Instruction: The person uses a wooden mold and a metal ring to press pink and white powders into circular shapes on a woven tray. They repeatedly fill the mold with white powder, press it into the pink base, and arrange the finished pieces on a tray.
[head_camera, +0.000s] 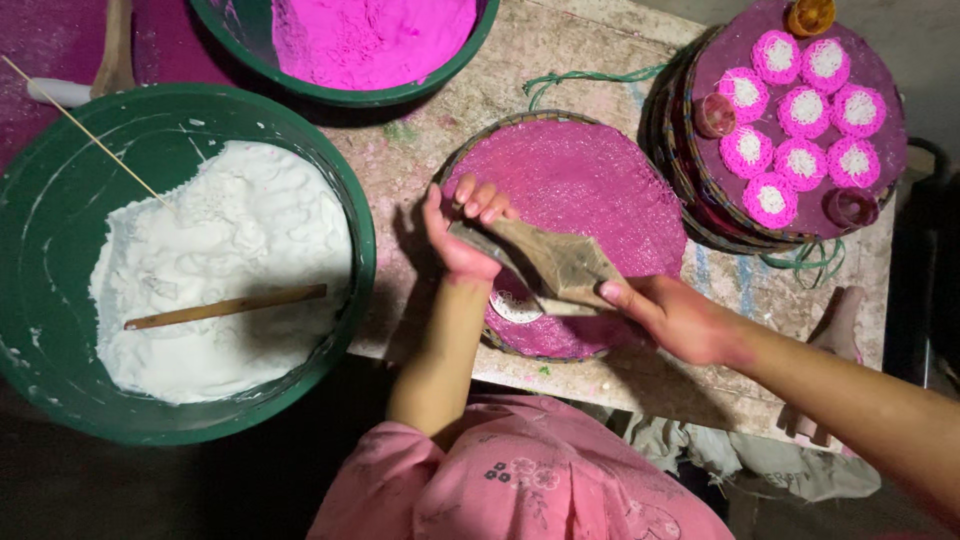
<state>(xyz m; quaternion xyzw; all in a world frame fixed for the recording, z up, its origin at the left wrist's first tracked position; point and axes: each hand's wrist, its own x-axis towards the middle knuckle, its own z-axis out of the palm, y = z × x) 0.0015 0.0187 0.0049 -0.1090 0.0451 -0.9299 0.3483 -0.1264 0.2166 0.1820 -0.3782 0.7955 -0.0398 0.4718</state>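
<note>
Head view. Left hand (458, 232) grips the wide end of a brownish cloth cone (545, 260); right hand (672, 318) pinches its near tip, both closed on it. The cone hangs over a round woven tray (610, 180) stained magenta, lying mid-bench (560, 50). A small white-and-pink disc (516, 305) sits on the tray's near edge, just under the cone.

Judgement: keep the tip low and steady above the disc, squeezing evenly from the wide end.

Left: green basin (30, 330) of white paste with a wooden stick (225, 307). Far: basin of magenta powder (370, 40). Far right: stacked trays (700, 190) carrying finished pink-rimmed rounds (800, 110).
</note>
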